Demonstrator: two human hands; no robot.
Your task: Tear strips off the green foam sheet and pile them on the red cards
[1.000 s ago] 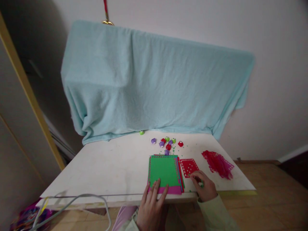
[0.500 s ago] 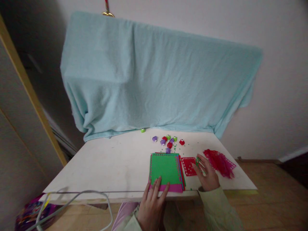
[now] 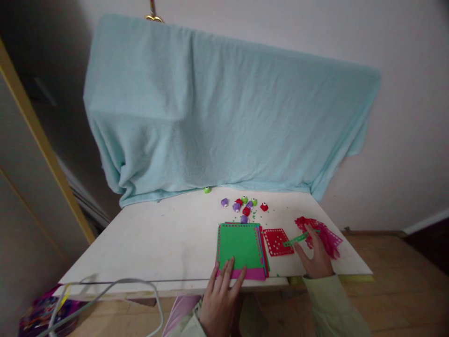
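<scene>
My left hand lies flat, fingers spread, on the near edge of a stack of coloured foam sheets with a green one on top. My right hand pinches a thin green strip and holds it between a small perforated red square and a pile of red and magenta cut pieces. The strip hangs just above the table, pointing toward the pile.
A white table carries several small purple, red and green craft punches behind the sheets. A light blue blanket drapes something tall at the back. A grey cable loops over the near left edge. Wooden floor lies to the right.
My right hand moved from the near corner of the red square rightward toward the red pile, lifting the green strip with it. My left hand stayed on the sheets.
</scene>
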